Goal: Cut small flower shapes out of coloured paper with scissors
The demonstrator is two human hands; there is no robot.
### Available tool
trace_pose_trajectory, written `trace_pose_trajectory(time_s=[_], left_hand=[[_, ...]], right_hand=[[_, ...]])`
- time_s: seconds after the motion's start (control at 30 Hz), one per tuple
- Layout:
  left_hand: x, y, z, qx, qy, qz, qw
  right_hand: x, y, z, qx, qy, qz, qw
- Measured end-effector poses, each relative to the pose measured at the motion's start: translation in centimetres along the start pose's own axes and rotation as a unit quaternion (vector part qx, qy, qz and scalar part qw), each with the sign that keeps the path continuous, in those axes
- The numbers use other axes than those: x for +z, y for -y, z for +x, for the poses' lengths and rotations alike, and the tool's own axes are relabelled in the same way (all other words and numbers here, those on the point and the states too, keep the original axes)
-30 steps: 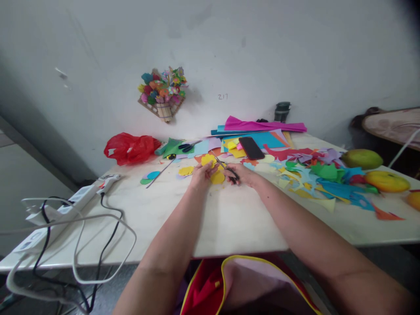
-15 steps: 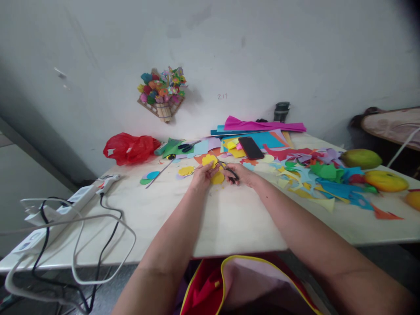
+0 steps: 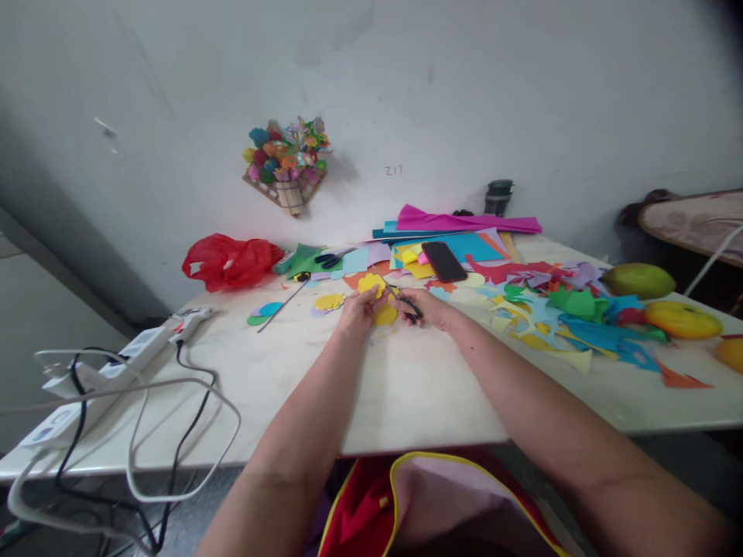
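Pinched in my left hand [image 3: 358, 308] is a yellow scallop-edged paper flower [image 3: 371, 285]. My right hand [image 3: 426, 304] is closed on dark-handled scissors [image 3: 411, 306], whose blades point up-left at the flower's right edge; whether they touch the paper I cannot tell. A yellow paper circle [image 3: 385, 315] lies on the table between my hands. Left of my left hand lie several yellow scalloped paper pieces [image 3: 330, 302], stacked. Beyond my hands is orange paper [image 3: 367, 278], partly covered.
A black phone [image 3: 444, 262] lies on coloured sheets behind my right hand. Paper scraps [image 3: 572, 309] and mangoes [image 3: 683, 319] cover the table's right side. A red plastic bag [image 3: 232, 261], a second pair of scissors [image 3: 330, 261] and a power strip [image 3: 110, 379] with cables are leftward.
Hardly anything differs; both hands, the scissors and the yellow flower keep nearly the same place.
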State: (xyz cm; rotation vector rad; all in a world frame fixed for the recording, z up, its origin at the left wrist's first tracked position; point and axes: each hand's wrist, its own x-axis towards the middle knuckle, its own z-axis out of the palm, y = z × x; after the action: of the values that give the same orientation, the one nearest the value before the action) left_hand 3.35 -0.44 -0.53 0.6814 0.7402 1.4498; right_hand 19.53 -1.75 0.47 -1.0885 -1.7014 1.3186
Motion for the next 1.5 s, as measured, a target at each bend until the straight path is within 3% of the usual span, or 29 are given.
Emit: trace_pose_trajectory(time_s=[1.5], left_hand=[[-0.1,-0.2,0.2,-0.01,-0.02,-0.015,1.0]], right_hand=[[0.3,1.4,-0.5,0.061,-0.007,0.03,0.998]])
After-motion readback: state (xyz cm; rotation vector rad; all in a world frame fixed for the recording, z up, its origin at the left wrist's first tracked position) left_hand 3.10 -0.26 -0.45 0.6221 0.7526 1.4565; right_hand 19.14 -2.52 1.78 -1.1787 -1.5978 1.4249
